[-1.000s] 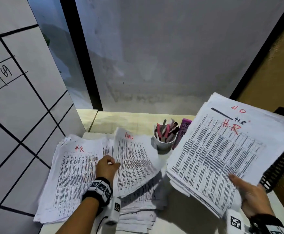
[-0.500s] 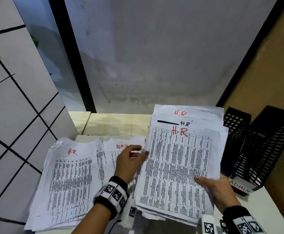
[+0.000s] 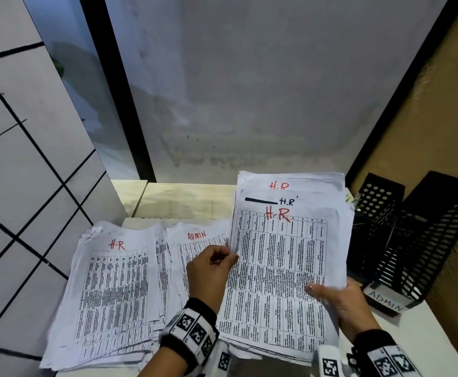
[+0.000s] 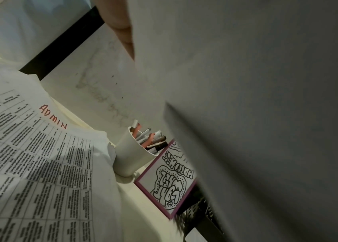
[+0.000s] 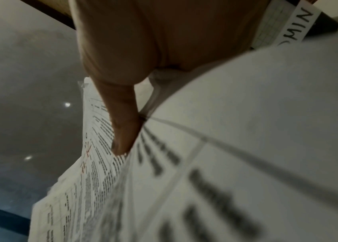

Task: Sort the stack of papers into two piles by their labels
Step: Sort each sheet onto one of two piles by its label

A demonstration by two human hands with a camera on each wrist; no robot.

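My right hand [image 3: 339, 297] grips a thick stack of printed papers [image 3: 287, 268] from its lower right edge, thumb on top; its top sheets carry red "H.R" labels. In the right wrist view the thumb [image 5: 120, 124] presses on the stack [image 5: 246, 147]. My left hand [image 3: 214, 263] has its fingers curled at the stack's left edge, pinching the top sheet there. On the table lie a pile labelled "H.R" [image 3: 113, 292] at the left and a pile labelled "ADMIN" [image 3: 195, 240] in the middle, also seen as the ADMIN pile [image 4: 29, 163] in the left wrist view.
Two black mesh file holders [image 3: 412, 240] stand at the right, the front one tagged "ADMIN". A white cup of pens [image 4: 135, 153] and a purple-framed picture [image 4: 170, 180] sit behind the held stack. A tiled wall [image 3: 18, 186] bounds the left, a grey wall the back.
The right hand has swung the held stack left and squared it in front of me. The left hand left the ADMIN pile and moved right to the stack's left edge.
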